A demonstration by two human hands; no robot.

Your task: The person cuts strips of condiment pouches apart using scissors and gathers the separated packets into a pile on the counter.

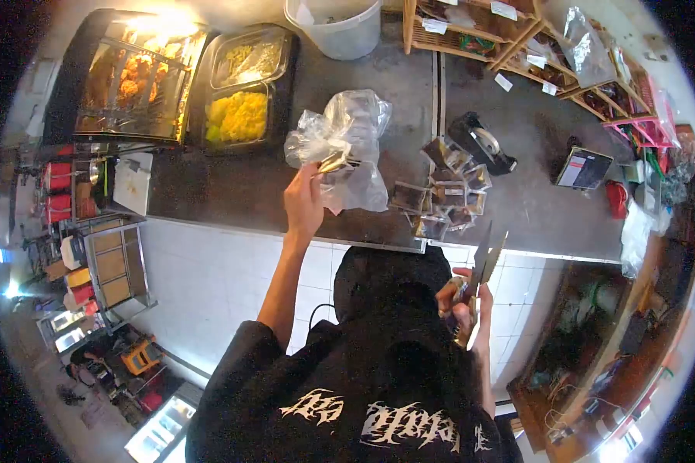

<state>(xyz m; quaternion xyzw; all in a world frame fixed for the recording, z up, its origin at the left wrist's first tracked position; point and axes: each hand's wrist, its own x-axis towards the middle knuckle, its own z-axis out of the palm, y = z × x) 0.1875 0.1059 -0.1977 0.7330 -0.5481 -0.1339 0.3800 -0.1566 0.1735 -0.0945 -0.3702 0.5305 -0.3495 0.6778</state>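
Note:
My left hand [304, 202] is closed in a pinch on a small shiny sachet [335, 162], held over a clear plastic bag [367, 185] on the dark counter. Whether the fingertips also grip the bag's edge is unclear. Down near my body, past the counter's front edge, my right hand [465, 307] is wrapped round a pair of scissors [483, 266]. Their blades point up toward the counter and stand apart, one with a toothed edge. Several flat sachets [446, 191] lie in a loose pile between the bag and a black tape dispenser [483, 144].
A lit glass food case [135, 85] stands at the back left, beside lidded trays of yellow food [238, 116]. Behind the bag is a white bucket [340, 31]. Wooden racks [548, 58] line the back right. A dark box [584, 167] sits on the right.

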